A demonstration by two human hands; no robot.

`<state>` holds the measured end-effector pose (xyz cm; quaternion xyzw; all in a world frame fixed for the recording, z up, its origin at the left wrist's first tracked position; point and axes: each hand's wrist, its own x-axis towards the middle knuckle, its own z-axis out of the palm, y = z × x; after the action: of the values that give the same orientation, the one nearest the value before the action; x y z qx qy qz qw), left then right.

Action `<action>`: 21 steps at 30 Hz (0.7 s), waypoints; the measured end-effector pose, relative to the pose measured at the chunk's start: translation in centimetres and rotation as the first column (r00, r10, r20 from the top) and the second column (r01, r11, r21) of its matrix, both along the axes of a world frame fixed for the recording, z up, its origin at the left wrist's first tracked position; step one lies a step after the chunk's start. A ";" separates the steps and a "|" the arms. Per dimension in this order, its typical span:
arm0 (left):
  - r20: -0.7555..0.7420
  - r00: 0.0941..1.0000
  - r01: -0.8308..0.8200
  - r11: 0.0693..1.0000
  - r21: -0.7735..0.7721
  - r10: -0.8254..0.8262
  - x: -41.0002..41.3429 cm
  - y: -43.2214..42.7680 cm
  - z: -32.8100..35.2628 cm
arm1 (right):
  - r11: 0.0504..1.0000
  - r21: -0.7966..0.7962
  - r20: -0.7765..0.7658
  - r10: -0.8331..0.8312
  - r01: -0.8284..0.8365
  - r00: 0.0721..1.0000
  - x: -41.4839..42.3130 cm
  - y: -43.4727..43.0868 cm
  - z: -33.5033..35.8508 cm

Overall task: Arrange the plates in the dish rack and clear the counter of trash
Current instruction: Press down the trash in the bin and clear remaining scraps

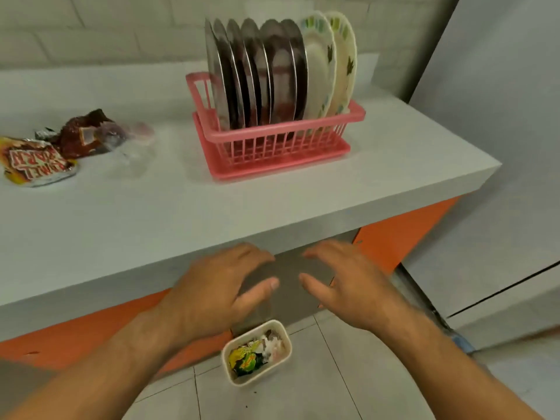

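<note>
Where wrapper (45, 172) lies, red lettering (30, 159) inverted, blurred

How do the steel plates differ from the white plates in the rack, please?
The steel plates are bare, reflective metal; the white plates are matte with green and leaf prints. The steel plates are several, filling most of the pink rack; the white plates are two, at its right end. All stand on edge.

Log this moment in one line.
plates: in rack | wrappers: on counter | bin: on floor | left hand, right hand: open, empty
</note>
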<state>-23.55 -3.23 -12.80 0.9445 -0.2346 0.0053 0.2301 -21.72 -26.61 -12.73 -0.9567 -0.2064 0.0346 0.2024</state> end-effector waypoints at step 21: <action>0.046 0.978 -0.201 0.975 -0.093 0.206 0.7 5.0 4.7 | 0.975 0.216 0.029 -0.055 0.048 0.998 1.2 3.6 6.4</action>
<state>-22.89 1.81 -8.11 0.9519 -0.1424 0.0652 0.2632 -20.54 -23.00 -6.38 -0.9346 -0.1876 -0.0096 0.3021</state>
